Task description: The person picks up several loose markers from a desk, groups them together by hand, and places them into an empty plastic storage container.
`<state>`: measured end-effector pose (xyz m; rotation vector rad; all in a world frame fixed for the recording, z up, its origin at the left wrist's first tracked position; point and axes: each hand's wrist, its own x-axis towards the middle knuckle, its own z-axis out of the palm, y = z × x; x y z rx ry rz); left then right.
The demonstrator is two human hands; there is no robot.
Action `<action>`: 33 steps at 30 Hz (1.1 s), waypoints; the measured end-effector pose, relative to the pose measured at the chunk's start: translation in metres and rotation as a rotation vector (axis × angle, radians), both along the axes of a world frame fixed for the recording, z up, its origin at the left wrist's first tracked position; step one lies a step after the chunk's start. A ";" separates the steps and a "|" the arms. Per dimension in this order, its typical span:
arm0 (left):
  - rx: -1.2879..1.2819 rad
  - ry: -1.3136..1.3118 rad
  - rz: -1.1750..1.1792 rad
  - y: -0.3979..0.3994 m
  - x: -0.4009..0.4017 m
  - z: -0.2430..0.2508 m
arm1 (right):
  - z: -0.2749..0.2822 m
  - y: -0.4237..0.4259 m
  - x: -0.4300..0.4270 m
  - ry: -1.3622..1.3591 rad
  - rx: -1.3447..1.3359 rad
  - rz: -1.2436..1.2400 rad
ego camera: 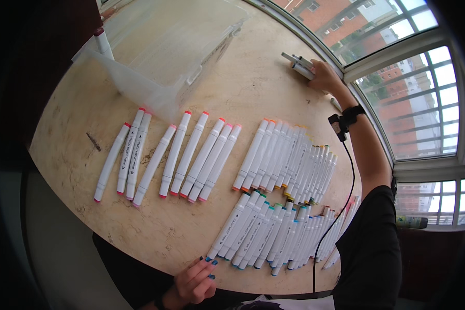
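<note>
My right hand (pixel 325 77) is at the far right of the table, closed around a small bundle of markers (pixel 303 69). My left hand (pixel 197 279) rests at the near table edge, fingers bent and holding nothing, its fingertips close to the lower end of a white marker (pixel 228 228). That marker begins a lower row with green, teal and blue caps. Above it lies a row with orange, yellow and green caps (pixel 255 155). Farther left, spaced white markers with red and pink caps (pixel 193 155) lie slanted on the table.
A translucent plastic container (pixel 178 42) stands at the back left, with one dark-red-capped marker (pixel 103 44) upright by its left side. A black cable (pixel 352 170) runs from a device on my right wrist across the markers. A barred window (pixel 414 104) borders the table's right side.
</note>
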<state>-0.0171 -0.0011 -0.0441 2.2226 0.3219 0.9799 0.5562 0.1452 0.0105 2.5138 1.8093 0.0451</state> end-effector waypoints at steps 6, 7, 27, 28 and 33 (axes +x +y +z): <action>0.006 -0.014 0.078 0.001 0.005 0.002 | 0.014 -0.024 -0.033 0.034 0.005 0.014; 0.020 -0.015 0.073 0.002 0.006 0.001 | 0.013 -0.033 -0.036 0.109 -0.018 0.006; 0.026 -0.049 0.105 -0.001 0.013 0.001 | 0.117 -0.163 -0.065 0.159 0.508 -0.132; 0.022 -0.053 0.107 -0.001 0.013 0.002 | 0.123 -0.179 -0.070 0.191 0.573 -0.156; 0.031 -0.015 0.100 -0.001 0.013 0.010 | 0.168 -0.260 -0.144 0.711 0.866 -0.192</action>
